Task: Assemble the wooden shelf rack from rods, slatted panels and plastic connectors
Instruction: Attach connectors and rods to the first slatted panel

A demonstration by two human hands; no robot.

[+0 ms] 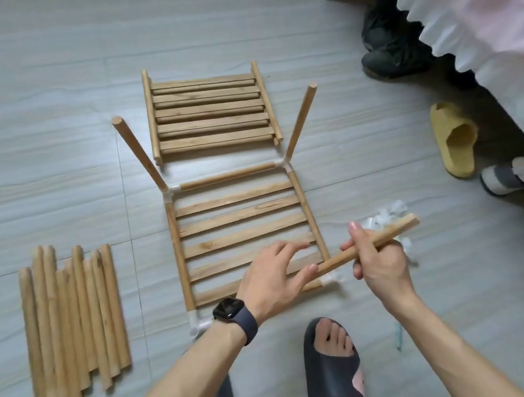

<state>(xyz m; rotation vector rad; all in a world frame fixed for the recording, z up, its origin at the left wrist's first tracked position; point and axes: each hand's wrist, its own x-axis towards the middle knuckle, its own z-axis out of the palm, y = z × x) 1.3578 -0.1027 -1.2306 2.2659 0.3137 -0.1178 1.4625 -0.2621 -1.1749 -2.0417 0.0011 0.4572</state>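
Wooden shelf rack (pixel 240 222), pale and only partly built, lies flat in the middle of the grey tiled floor (pixel 57 121). Its first tier looks nearly framed: a slatted panel sits between round rods, with a white plastic connector at each corner. Two round upright rods (pixel 138 152) already stand in the far pair of connectors, leaning outward.

The right hand (pixel 377 261) grips another round wooden rod (pixel 369 244), whose lower end is angled down at the near right connector (pixel 331 277); whether it is seated there I cannot tell. The left hand (pixel 271 280) is spread over the panel's near slats, holding nothing, its thumb tip against that rod's lower end. The near left connector (pixel 198 322) has an empty socket.

Much seems left to do. A stack of slatted panels (pixel 212 111) waits just beyond the frame, a row of loose rods (pixel 72 325) lies toward the floor's left side, and a heap of spare translucent connectors (pixel 383 219) sits behind the right hand, so the upper tiers are unbuilt.
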